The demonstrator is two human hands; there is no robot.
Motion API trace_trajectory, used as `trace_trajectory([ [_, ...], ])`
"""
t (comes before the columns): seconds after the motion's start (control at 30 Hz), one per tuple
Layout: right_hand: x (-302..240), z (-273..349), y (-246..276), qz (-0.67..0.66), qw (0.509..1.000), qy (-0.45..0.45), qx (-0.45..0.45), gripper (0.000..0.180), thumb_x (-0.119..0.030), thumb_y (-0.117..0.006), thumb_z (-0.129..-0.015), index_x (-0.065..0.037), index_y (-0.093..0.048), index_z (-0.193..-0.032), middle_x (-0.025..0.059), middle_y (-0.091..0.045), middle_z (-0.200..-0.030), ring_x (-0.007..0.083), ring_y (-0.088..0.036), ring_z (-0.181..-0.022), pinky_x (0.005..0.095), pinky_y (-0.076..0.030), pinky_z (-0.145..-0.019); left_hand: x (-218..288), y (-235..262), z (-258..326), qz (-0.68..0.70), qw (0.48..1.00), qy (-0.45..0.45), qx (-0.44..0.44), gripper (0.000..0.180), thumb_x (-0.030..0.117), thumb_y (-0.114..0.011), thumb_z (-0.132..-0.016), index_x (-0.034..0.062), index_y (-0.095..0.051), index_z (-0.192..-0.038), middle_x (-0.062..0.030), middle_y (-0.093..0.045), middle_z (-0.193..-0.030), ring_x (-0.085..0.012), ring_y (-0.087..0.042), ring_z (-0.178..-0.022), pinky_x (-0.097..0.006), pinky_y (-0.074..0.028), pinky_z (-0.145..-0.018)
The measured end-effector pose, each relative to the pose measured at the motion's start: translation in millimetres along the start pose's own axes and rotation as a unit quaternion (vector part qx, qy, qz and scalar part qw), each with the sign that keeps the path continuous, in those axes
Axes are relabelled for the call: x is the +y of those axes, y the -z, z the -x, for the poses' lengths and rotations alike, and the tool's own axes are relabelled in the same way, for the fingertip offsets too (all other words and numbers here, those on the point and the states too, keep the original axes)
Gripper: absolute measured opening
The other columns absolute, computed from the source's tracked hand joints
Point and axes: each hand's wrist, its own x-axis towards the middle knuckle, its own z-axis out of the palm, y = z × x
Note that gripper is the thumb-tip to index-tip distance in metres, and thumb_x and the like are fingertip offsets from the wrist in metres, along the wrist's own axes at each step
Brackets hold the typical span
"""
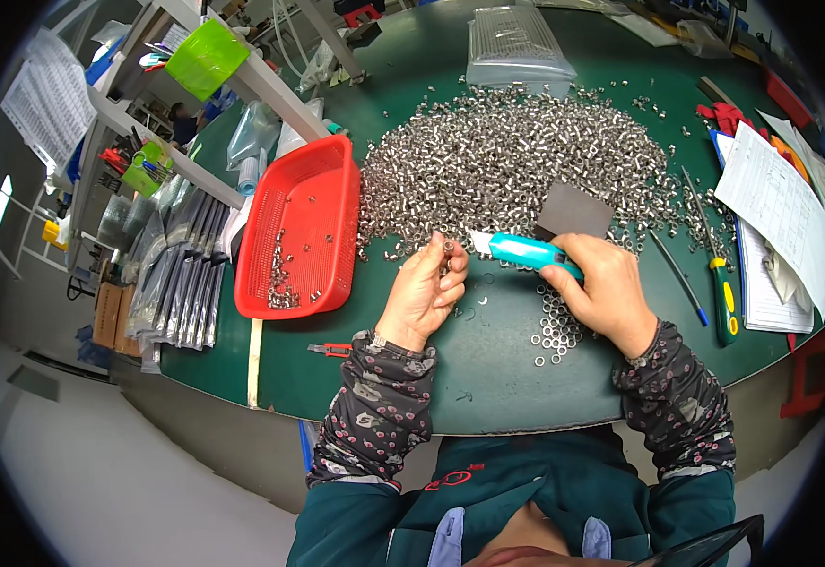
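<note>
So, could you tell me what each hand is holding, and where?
Left hand pinches a small metal ring at its fingertips; right hand grips the teal utility knife by its handle.

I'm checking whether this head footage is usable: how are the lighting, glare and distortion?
Head view: even overhead light with soft shadows under the left hand and right hand; the pile of small metal rings glints without washing out; fisheye bends the green table edge and darkens the corners; the utility knife is sharp, the shelves at left slightly soft.
</note>
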Motion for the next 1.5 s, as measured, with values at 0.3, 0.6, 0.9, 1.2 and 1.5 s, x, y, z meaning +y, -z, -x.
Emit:
trace_trajectory([
  [0.3,8,-9,3,-0.026,0.996,0.01,0.086,0.02,-0.023,-0.062,-0.076,-0.005,-0.057,-0.084,0.0096,-0.057,-0.068,0.0281,-0.057,-0.062,0.0373,-0.043,-0.052,-17,-42,8,-0.66,0.694,-0.288,0.007,0.011,0.01,-0.062,-0.078,0.0033,-0.053,-0.078,-0.0075,-0.056,-0.072,-0.0185,-0.055,-0.063,-0.03,-0.045,-0.056],
  [0.6,10,-7,5,-0.035,0.992,0.02,0.122,0.022,-0.025,-0.062,-0.076,-0.006,-0.057,-0.084,0.009,-0.057,-0.067,0.0265,-0.057,-0.059,0.0361,-0.044,-0.051,-39,-39,1,-0.625,0.747,-0.226,0.001,0.011,0.011,-0.056,-0.083,0.0025,-0.05,-0.08,-0.0067,-0.053,-0.07,-0.0191,-0.052,-0.059,-0.03,-0.042,-0.051],
  [0.9,12,-8,9,-0.025,0.991,0.021,0.131,0.023,-0.027,-0.062,-0.077,-0.006,-0.057,-0.083,0.0086,-0.055,-0.064,0.0258,-0.057,-0.058,0.0356,-0.044,-0.05,-30,-40,-12,-0.338,0.941,-0.009,-0.015,0.009,0.013,-0.052,-0.083,0.0046,-0.052,-0.082,-0.0022,-0.049,-0.069,-0.0101,-0.044,-0.058,-0.023,-0.034,-0.044],
  [1.2,12,-10,8,-0.027,0.991,0.027,0.131,0.024,-0.028,-0.062,-0.077,-0.005,-0.056,-0.083,0.0086,-0.055,-0.064,0.0262,-0.057,-0.059,0.0359,-0.044,-0.051,-50,-50,-11,-0.759,0.613,-0.219,-0.014,0.016,0.008,-0.063,-0.071,0.005,-0.059,-0.086,-0.0101,-0.055,-0.075,-0.0251,-0.056,-0.065,-0.035,-0.045,-0.059],
  [1.5,4,-3,5,-0.027,0.998,0.011,0.059,0.021,-0.024,-0.063,-0.075,-0.006,-0.056,-0.083,0.0096,-0.057,-0.068,0.0276,-0.057,-0.063,0.0377,-0.043,-0.054,-17,-14,-5,-0.001,0.997,0.025,-0.077,0.009,0.011,-0.047,-0.09,0.0072,-0.051,-0.097,0.0025,-0.039,-0.065,-0.003,-0.029,-0.045,-0.015,-0.02,-0.034],
])
